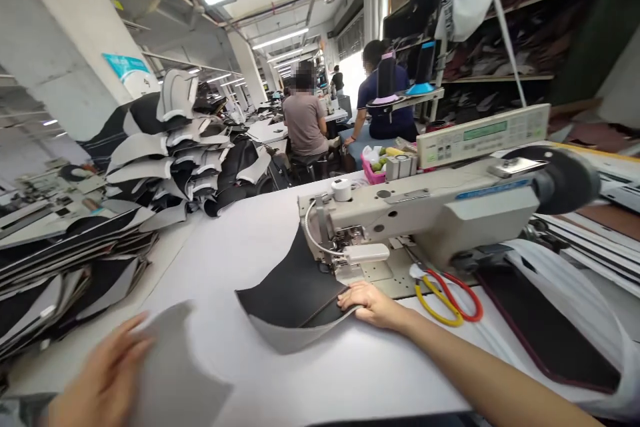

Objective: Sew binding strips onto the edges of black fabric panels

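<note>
A black fabric piece [295, 287] with a grey underside lies on the white table, its far end under the head of the sewing machine [370, 210]. My right hand [367, 303] grips its near right edge, fingers on top and thumb toward the rim. A seam line runs across the piece beside those fingers. At the lower left my left hand [113, 367], smeared by motion, pinches a separate grey fabric piece [175, 367] at its upper left edge. Scissors [447, 297] with red and yellow handles lie just right of the machine's needle area.
Tall stacks of cut black and grey pieces [170, 160] stand at the left. A dark panel [547, 327] lies at the right. Behind the machine are a control panel [485, 137], a pink basket [373, 170] and thread cones [423, 70]. Several people sit or stand farther back.
</note>
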`<state>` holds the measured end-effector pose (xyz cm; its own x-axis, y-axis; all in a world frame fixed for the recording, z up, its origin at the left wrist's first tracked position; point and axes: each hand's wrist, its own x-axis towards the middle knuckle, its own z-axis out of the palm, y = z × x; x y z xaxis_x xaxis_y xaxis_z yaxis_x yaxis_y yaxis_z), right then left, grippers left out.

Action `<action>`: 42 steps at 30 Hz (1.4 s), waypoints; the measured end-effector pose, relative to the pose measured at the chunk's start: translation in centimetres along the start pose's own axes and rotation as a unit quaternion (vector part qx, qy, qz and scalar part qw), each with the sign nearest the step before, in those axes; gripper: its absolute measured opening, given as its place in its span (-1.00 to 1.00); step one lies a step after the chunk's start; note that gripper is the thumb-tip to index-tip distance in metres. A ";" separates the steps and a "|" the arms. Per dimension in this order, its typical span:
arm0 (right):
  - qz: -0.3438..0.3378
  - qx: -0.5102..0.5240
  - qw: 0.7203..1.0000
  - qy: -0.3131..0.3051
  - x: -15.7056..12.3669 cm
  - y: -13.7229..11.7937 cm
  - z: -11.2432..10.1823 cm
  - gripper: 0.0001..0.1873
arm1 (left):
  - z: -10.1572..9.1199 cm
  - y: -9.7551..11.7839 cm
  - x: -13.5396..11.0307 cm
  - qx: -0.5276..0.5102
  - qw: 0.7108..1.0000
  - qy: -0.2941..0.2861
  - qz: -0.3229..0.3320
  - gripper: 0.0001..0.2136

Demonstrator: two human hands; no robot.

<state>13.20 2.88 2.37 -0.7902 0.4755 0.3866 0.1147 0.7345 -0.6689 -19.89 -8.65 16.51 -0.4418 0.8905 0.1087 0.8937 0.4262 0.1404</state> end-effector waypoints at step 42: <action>-0.059 -0.071 0.991 -0.101 -0.2 0.9 -1.3 -0.72 | 12.1 17.7 0.0 0.132 0.936 -0.243 0.217 -0.63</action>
<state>14.24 4.11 2.55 -0.9062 0.2861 0.3113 0.0871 0.8469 -0.5246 -3.16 0.81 7.12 -0.0013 0.9287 -0.3709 0.9973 -0.0259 -0.0684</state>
